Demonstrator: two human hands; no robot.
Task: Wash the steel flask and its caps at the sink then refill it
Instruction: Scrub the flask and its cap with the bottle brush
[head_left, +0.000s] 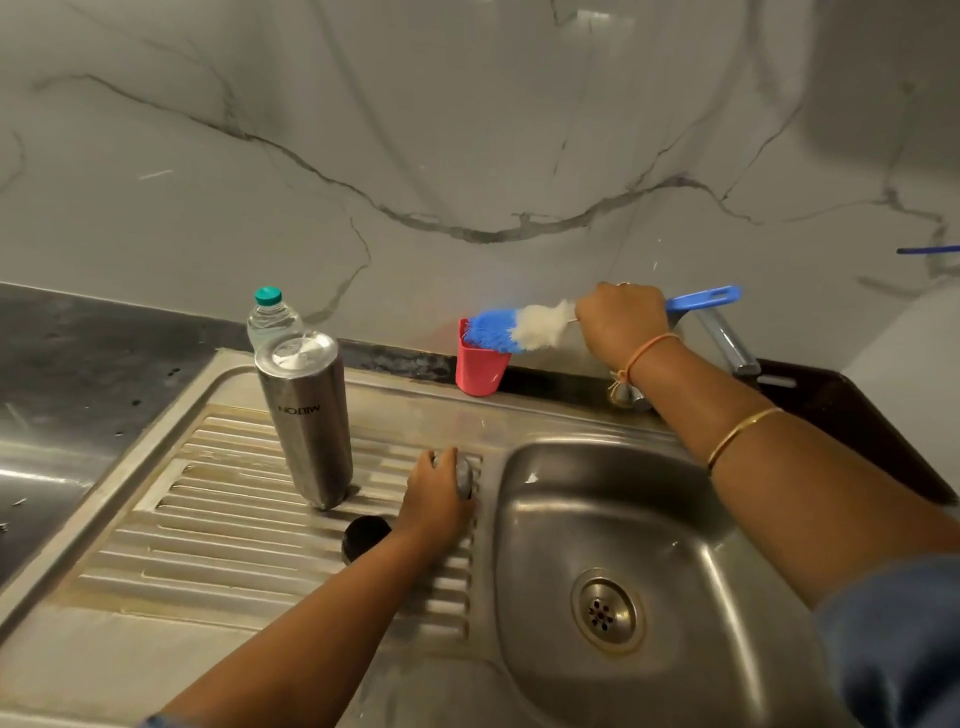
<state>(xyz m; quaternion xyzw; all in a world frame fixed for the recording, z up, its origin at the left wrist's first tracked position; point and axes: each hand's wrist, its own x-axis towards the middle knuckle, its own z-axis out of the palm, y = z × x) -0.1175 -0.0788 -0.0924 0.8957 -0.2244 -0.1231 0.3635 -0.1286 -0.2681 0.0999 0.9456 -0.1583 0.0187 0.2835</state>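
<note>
On the ribbed drainboard (208, 545) stands one brushed steel flask (306, 415), lettering upside down, two caps just beside it: a black cap (363, 538) lying free, a steel cap (463, 474) clasped by the left grip (434, 506). The right grip (621, 325) clenches one blue brush (493, 335) over one pink cup (478, 371)

You are standing in a home kitchen, and the fittings tell you so: a stainless steel sink (545, 519) with a ribbed drainboard (234, 545) beside its basin, a tap (727, 340) at the back, a dark counter (104, 338) alongside, a marble-veined wall (415, 130) behind, and a red cup (478, 371) at its foot.
</note>
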